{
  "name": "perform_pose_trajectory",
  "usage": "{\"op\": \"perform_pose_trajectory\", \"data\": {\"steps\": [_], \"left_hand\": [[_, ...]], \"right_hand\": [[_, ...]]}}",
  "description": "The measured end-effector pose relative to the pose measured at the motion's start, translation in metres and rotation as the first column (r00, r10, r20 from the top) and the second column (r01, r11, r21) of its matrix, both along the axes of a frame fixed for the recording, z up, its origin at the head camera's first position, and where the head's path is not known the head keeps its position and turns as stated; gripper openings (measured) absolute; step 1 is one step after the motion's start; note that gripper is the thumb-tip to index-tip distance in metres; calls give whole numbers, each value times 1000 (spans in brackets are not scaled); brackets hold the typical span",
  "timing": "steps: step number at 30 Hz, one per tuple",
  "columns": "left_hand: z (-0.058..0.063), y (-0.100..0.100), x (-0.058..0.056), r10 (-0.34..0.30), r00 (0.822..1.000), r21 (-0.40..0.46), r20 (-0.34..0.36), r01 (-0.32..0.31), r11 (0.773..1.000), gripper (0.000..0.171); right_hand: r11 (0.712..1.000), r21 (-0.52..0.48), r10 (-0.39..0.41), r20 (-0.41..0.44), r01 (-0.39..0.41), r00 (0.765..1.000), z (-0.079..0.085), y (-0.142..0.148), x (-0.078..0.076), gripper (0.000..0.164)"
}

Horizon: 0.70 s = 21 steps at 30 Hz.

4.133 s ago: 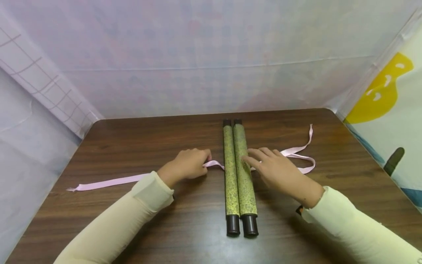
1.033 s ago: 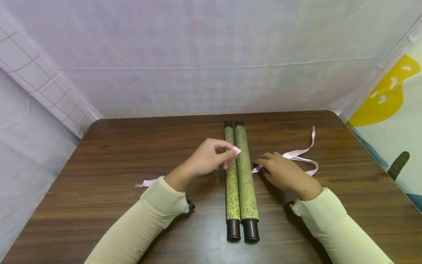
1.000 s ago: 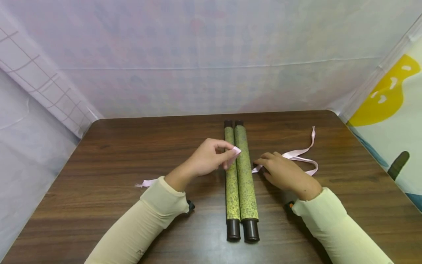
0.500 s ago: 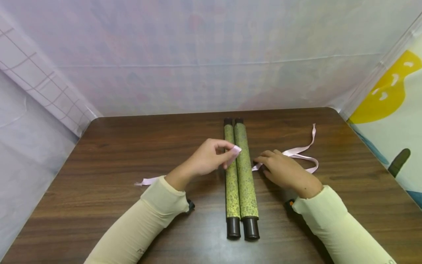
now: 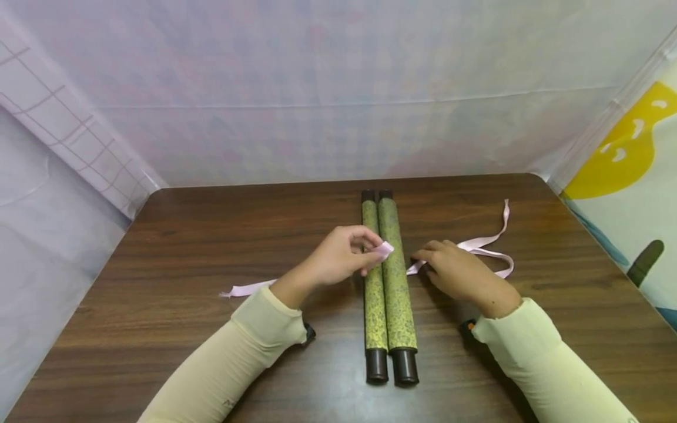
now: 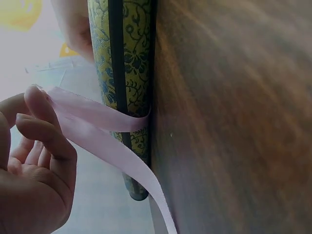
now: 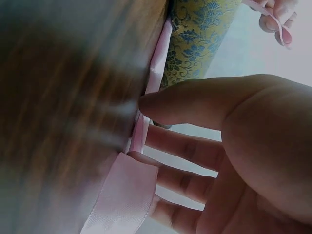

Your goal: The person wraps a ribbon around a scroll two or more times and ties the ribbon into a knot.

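Observation:
Two yellow-green brocade scroll rolls (image 5: 398,282) with dark end knobs lie side by side on the wooden table, pointing away from me. A pink ribbon (image 5: 489,241) passes under them, its ends spread to the left and right. My left hand (image 5: 335,257) is above the rolls and pinches a fold of the ribbon (image 6: 92,124) between thumb and fingertips, raised off the table. In the left wrist view the ribbon runs from the fingertips down under the roll. Just right of the rolls, my right hand (image 5: 461,271) pinches the ribbon (image 7: 141,131) low at the table, thumb against fingers.
The brown table (image 5: 211,235) stretches out on both sides of the rolls. Behind it hangs a pale checked cloth (image 5: 328,117). A printed sheet with a yellow shape (image 5: 616,158) hangs along the right edge.
Since the oldest frame, my left hand has lifted the ribbon over the rolls, drawing its left tail rightward. My right hand has moved off the roll onto the ribbon. Lately both hands barely move.

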State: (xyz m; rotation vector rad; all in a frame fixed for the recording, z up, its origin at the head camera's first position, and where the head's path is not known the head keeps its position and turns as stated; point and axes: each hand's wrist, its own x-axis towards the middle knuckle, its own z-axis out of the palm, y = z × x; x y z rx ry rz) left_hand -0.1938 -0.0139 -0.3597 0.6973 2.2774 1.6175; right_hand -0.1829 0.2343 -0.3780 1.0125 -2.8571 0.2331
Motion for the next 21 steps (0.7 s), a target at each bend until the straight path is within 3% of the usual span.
{"op": "perform_pose_trajectory", "data": {"steps": [5,11,15,21], "left_hand": [[0,0,0,25,998,46,58,-28,999,26],[0,-1,-1,41,998,54,56,-44,998,35],[1,0,0,59,998,27,25,-60,998,25],[4,0,2,69,997,-23,22,-69,997,12]], "right_hand": [[1000,7,-29,-18,29,999,0,0,-1,33],[999,3,-46,-8,46,999,1,0,-2,19],[996,26,-86,23,86,996,7,4,0,17],[992,22,-125,62,124,990,32,7,7,7]]}}
